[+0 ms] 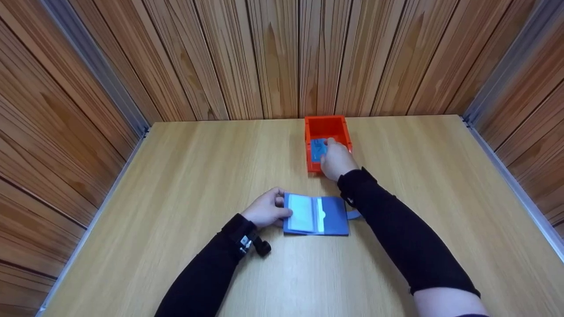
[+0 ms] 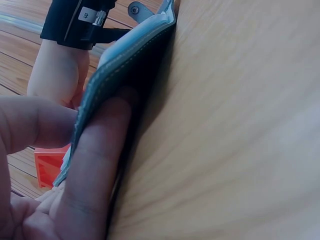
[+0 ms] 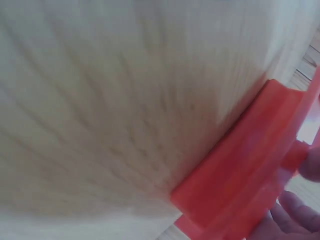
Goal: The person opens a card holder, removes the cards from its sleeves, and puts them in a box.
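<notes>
A small blue card holder [image 1: 335,215] lies open on the table, with clear sleeves on its left half and a pale strip near its fold. My left hand [image 1: 266,209] pinches its left edge, thumb on top. In the left wrist view, fingers [image 2: 95,160] reach beneath the raised cover [image 2: 107,82]. Farther back, my right hand [image 1: 338,159] reaches into an orange-red bin [image 1: 311,166]. Its fingertips are at a blue card [image 1: 317,150] inside and hide the card's right side. Whether they pinch the card does not show. The right wrist view catches only some fingers beside the bin wall [image 3: 240,165].
A strap [image 1: 354,215] sticks out from the holder's right side, below my right forearm. The wooden table [image 1: 198,176] is bordered by plank walls [image 1: 273,66] at the back and sides. A black camera [image 1: 263,248] juts from my left wrist.
</notes>
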`<state>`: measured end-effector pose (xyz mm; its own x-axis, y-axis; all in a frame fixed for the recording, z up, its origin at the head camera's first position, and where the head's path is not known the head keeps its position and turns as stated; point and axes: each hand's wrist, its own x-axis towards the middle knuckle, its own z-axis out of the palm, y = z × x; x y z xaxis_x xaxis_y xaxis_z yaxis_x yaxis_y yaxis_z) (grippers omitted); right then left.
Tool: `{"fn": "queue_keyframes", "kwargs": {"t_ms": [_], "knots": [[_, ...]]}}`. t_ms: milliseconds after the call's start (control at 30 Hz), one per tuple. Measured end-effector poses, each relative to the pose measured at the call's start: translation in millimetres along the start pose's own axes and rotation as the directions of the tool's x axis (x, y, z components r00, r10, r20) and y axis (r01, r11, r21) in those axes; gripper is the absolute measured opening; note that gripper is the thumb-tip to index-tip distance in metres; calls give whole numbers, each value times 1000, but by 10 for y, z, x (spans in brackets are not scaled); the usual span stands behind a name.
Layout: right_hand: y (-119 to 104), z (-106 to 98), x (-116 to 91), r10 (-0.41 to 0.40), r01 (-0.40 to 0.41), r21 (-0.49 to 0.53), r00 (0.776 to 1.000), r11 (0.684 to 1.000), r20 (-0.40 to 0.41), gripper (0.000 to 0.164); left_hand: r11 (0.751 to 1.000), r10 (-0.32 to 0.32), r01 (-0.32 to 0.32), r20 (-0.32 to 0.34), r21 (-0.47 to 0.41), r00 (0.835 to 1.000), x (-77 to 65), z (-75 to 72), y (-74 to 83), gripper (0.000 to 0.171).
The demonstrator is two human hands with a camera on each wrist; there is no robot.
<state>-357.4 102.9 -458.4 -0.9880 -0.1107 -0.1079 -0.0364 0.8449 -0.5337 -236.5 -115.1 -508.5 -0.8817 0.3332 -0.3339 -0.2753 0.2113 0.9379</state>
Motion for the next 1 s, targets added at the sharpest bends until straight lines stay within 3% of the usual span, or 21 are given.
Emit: {"fn": "queue_keyframes", "kwargs": {"t_ms": [167, 267, 333, 400, 500, 633, 800, 867, 933, 1000], "knots": [[-57, -69, -147, -104, 106, 25, 992, 994, -66, 51, 1000, 1, -1, -20, 15, 1000, -29, -28, 14, 44], [-59, -161, -265, -169, 174, 38, 979, 984, -113, 51, 992, 33, -27, -45, 124, 998, -66, -49, 43, 45], [-38, -233, -354, -209, 218, 48, 968, 975, -137, 52, 957, 93, -65, -89, 281, 992, -111, -72, 92, 45], [2, -310, -457, -247, 258, 58, 957, 964, -155, 54, 883, 159, -76, -144, 463, 977, -177, -94, 169, 46], [84, -427, -626, -289, 304, 67, 941, 950, -177, 58, 778, 254, -64, -219, 625, 942, -312, -127, 335, 50], [231, -589, -868, -317, 332, 50, 928, 942, -196, 66, 729, 377, -108, -265, 676, 887, -529, -169, 594, 54], [448, -726, -1122, -327, 330, -11, 927, 944, -186, 80, 628, 563, -181, -282, 757, 777, -764, -283, 817, 64], [548, -749, -1188, -323, 322, -33, 930, 946, -177, 84, 585, 611, -189, -275, 789, 742, -814, -356, 849, 69], [653, -760, -1242, -311, 308, -39, 937, 950, -160, 89, 558, 634, -186, -271, 808, 725, -845, -435, 854, 73], [769, -760, -1281, -299, 296, -44, 943, 954, -144, 92, 550, 634, -176, -270, 816, 725, -859, -518, 833, 77]]}}
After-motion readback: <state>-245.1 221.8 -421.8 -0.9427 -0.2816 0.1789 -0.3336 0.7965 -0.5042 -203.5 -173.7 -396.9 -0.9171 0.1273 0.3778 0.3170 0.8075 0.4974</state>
